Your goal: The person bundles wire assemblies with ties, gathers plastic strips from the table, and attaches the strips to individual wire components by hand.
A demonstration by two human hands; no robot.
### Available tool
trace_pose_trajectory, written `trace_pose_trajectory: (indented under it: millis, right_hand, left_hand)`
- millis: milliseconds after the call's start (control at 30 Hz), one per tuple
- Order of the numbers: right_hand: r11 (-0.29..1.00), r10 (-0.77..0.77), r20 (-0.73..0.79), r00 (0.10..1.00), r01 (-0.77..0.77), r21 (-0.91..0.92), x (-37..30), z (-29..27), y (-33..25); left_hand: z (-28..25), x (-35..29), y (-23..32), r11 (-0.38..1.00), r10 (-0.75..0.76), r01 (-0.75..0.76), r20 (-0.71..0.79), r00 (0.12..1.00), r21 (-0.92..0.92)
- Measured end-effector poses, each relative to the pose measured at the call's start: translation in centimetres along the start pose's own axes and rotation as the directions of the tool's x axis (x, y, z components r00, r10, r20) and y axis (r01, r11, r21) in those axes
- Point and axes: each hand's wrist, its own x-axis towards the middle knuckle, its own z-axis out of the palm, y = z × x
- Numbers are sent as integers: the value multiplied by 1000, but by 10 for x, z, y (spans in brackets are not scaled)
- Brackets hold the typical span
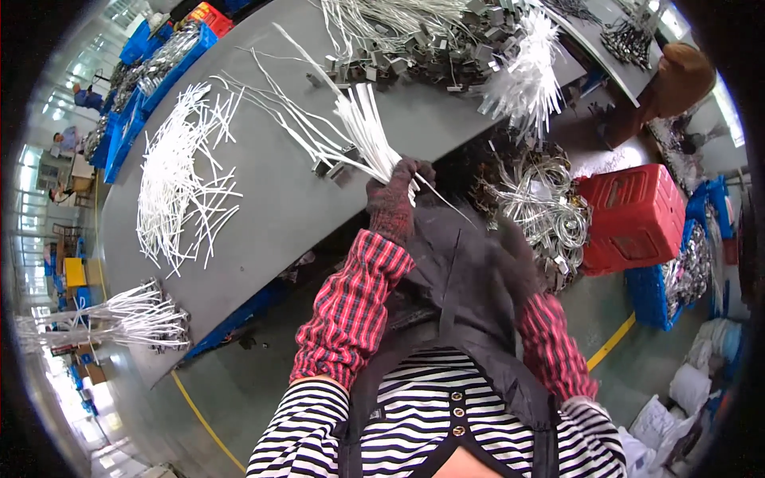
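Note:
My left hand (398,195), in a dark knitted glove, is closed around a bundle of thin white tubes (368,127) at the table's near edge. The tubes point up and away over the grey table (271,207). Long thin white wires trail from the same bundle, with small grey metal pieces (339,171) lying under them. A single thin strand sticks out to the right of the fist. My right hand (514,255), also in a dark glove, is smeared by motion beside my dark apron (446,263). Its fingers cannot be made out.
A loose pile of white tubes (179,179) lies on the left. Wires with square metal ends (430,52) heap at the far side, beside clear plastic strips (526,76). Coiled wires (542,207) and a red crate (633,219) stand right. A person (677,80) is beyond.

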Motion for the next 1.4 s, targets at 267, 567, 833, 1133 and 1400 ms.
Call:
trace_pose_trajectory:
  millis: [267,567,833,1133,1400]
  right_hand:
    - [993,-65,282,957,33,115,142,162,-115]
    - [346,-521,107,847,324,-881,309,76,-70]
    - [532,-433,193,880,423,-734,173,71,-57]
    - [713,-450,322,833,552,-433,-7,30,-62]
    - [847,420,-448,789,-519,-120,-219,-120,55]
  left_hand:
    - [-24,27,57,809,49,105,-245,968,578]
    - [-55,35,109,898,28,157,-410,912,411]
    - [-9,35,59,969,-217,223,-65,974,104]
    - [88,2,-34,833,-530,543,-129,838,108]
    - [98,32,-24,866,-419,383,-50,907,-321]
